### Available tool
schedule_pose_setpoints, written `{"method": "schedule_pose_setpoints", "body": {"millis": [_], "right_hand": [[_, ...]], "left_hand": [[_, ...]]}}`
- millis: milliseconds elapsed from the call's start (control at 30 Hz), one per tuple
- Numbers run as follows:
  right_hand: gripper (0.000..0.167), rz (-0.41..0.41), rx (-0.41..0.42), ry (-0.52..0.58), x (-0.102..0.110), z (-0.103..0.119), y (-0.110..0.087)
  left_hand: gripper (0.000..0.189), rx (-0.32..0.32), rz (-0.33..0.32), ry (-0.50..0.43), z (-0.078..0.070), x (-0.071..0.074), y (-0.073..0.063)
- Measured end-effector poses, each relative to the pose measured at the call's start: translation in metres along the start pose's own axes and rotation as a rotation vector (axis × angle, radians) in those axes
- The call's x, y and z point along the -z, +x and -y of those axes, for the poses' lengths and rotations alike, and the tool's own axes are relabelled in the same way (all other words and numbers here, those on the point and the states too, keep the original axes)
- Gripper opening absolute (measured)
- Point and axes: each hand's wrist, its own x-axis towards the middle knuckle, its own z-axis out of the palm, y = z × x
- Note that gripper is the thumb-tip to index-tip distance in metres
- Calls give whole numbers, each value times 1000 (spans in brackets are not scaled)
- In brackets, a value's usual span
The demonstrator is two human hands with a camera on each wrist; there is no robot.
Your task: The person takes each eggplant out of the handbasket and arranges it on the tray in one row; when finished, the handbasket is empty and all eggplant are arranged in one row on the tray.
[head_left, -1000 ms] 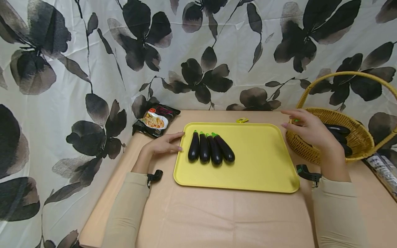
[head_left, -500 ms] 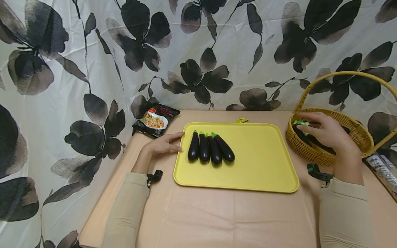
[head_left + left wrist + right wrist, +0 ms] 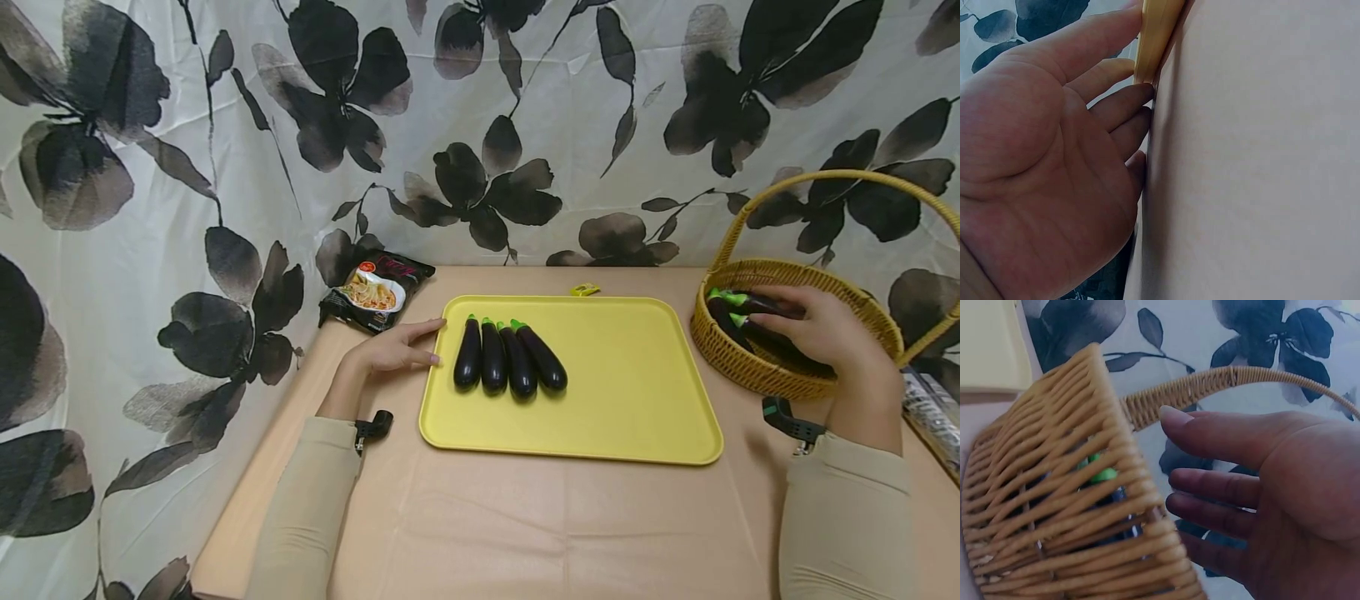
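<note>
My left hand [image 3: 386,350] lies by the left edge of a yellow tray [image 3: 622,400]. In the left wrist view, its thumb and forefinger touch the tray rim [image 3: 1155,37], with fingers nearly straight. Several dark purple eggplants [image 3: 494,362] with green stem ends lie side by side on the tray's left half. At the right, my right hand [image 3: 832,333] is over a wicker basket [image 3: 765,379] holding more eggplants [image 3: 776,343]. Seen in the right wrist view, thumb and fingers stand apart beside the basket rim [image 3: 1119,419], with nothing visible between them.
Behind the tray lies a small yellow object [image 3: 585,290], too small to identify. A black noodle packet [image 3: 378,287] sits at the back left. The basket's tall handle [image 3: 840,175] arches over it. A silvery printed package [image 3: 933,408] lies at the right.
My right hand has moved from above the basket's left rim rightward and down over the eggplants inside, uncovering their green ends. My left hand and the eggplants on the tray have stayed put.
</note>
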Motion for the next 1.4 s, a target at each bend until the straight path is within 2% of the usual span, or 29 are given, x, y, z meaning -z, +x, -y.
{"method": "schedule_pose_setpoints", "body": {"millis": [167, 533, 700, 833, 1067, 1400], "right_hand": [[69, 52, -58, -22, 0, -9, -4], [63, 116, -87, -81, -4, -23, -7], [65, 124, -134, -99, -6, -27, -7], [64, 172, -164, -97, -5, -31, -7], [48, 250, -138, -111, -5, -35, -7], [48, 245, -163, -116, -8, -40, -4]], "left_hand": [[86, -2, 2, 3, 1, 1, 0], [85, -5, 3, -6, 1, 1, -1], [85, -12, 5, -14, 0, 0, -1], [86, -7, 3, -24, -1, 0, -1], [87, 6, 1, -11, -2, 0, -2], [87, -3, -3, -15, -2, 0, -3]]}}
